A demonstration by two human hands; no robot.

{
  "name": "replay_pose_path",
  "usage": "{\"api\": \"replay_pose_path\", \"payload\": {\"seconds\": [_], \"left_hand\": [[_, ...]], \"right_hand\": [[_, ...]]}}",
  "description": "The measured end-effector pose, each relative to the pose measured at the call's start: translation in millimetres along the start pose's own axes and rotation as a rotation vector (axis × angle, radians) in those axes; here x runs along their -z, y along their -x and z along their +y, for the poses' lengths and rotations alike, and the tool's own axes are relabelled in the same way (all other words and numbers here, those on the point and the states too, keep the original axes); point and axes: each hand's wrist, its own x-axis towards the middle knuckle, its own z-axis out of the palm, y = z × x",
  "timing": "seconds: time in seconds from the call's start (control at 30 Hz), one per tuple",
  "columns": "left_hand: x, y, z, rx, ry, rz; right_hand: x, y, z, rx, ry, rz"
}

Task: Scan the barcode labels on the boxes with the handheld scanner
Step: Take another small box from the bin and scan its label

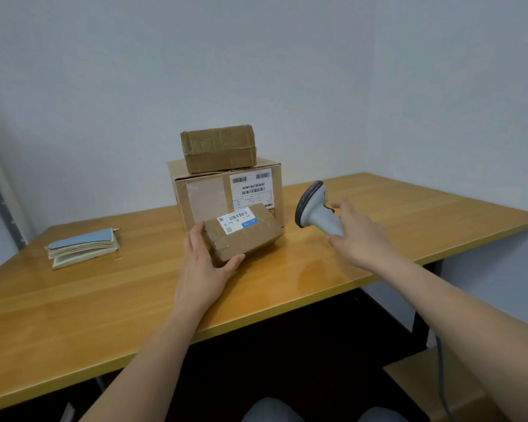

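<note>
Grey scanner (316, 208) in right hand (358, 236), dark-rimmed head.

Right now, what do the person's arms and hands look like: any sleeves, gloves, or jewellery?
Both forearms are bare as far as the frame shows, with no sleeves visible. The left hand and right hand wear no gloves, and no rings, watch or bracelets show. Nails look short and unpainted.
</note>
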Motion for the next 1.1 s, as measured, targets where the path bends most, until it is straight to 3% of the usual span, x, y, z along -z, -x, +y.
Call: {"api": "replay_pose_path", "payload": {"seconds": [0.57, 0.93, 1.1], "left_hand": [[-2, -3, -5, -0.024, -0.008, -0.032], [0, -3, -4, -0.03, -0.009, -0.032], [0, -3, -2, -0.023, 0.0, -0.031]], "right_hand": [[-87, -54, 1, -0.066, 0.202, 0.143], [-78, -52, -19, -0.15, 0.359, 0.004], [-74, -47, -29, 0.004, 0.243, 0.18]]}}
